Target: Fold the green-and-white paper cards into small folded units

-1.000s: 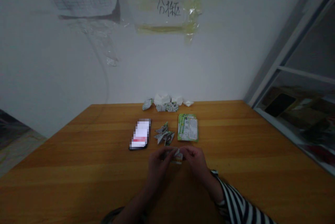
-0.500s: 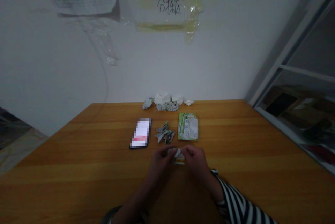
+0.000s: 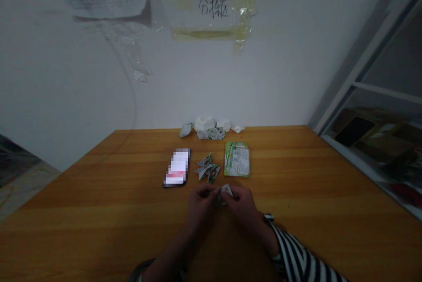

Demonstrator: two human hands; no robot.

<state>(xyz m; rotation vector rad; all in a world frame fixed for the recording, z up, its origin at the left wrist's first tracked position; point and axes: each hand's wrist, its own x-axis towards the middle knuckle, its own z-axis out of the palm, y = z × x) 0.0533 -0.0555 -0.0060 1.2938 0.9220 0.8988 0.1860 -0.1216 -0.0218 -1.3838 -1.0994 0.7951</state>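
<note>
Between my two hands is a small folded piece of printed paper [image 3: 227,189], partly hidden by the fingers. My left hand [image 3: 201,205] pinches its left side, and my right hand [image 3: 243,205] pinches its right side with the thumb on top. Just beyond the hands lies a folded printed-paper figure with several points [image 3: 207,169]. To the right of that figure is a flat stack of green and white printed packets or sheets [image 3: 237,160]. A phone [image 3: 178,168] with a blurred-out lit screen lies to the left.
Crumpled white tissue [image 3: 205,124] and several folded paper pieces [image 3: 186,130] line the back edge of the wooden table [image 3: 99,194], against the wall. A shelf [image 3: 379,93] with boxes stands on the right.
The paper between my hands has been turned or folded over; its orange-marked lower edge no longer shows and a pale peak stands up. My right hand has shifted slightly left.
</note>
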